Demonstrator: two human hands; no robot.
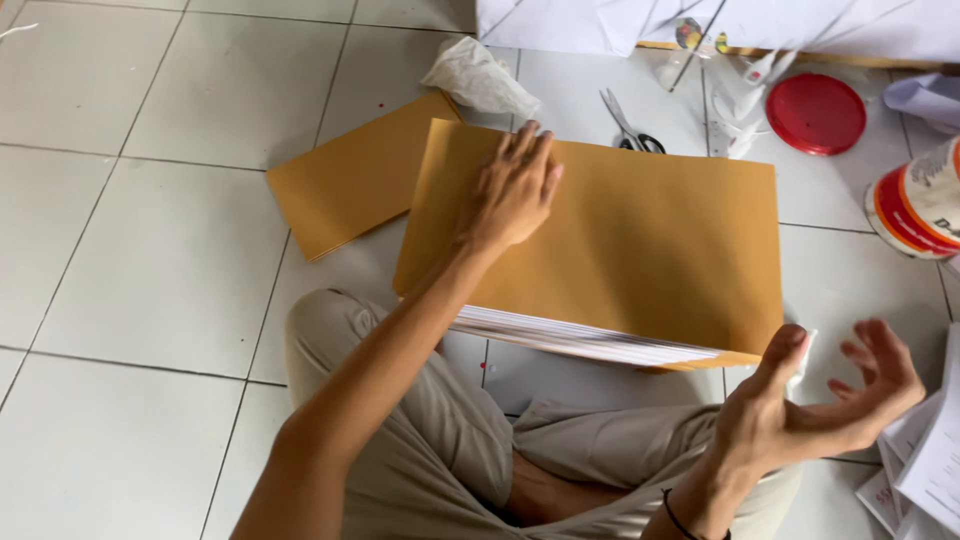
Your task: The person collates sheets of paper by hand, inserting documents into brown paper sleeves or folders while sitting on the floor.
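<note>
A thick stack of white sheets under a brown paper cover [640,240] rests on the tiled floor [150,250] before the person's crossed legs, the left hand [515,190] pressing flat with fingers spread on its top, the right hand [820,400] hovering open-fingered just beside its near corner, scissors [630,128] and a red lid [817,113] beyond.

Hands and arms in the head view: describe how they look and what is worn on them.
Both arms are bare, with no sleeves in view. The left hand wears no glove, ring or watch that shows. The right hand is also ungloved, with a thin dark band around its wrist. No tattoos or markings show.
</note>
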